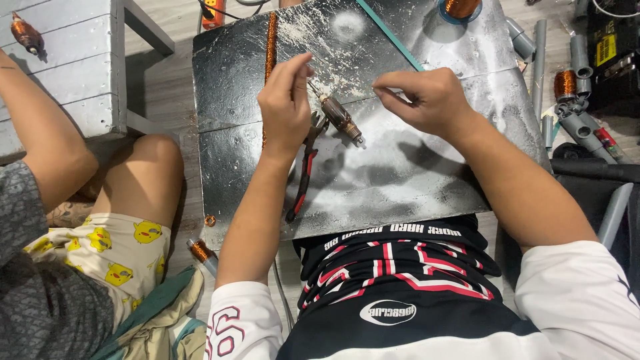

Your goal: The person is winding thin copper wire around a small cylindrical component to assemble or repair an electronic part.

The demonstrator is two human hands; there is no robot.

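1. The left hand pinches the shaft end of a small motor armature, holding it tilted just above the dusty metal worktop;
2. The right hand has its fingers pinched narrow, what they hold too fine to tell;
3. Red-handled pliers lie under the left wrist; another person's knee sits beside the worktop.

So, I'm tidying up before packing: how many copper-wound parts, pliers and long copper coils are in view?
Copper-wound parts: 5, one in the left hand grip
Pliers: 1
Long copper coil: 1
Total: 7
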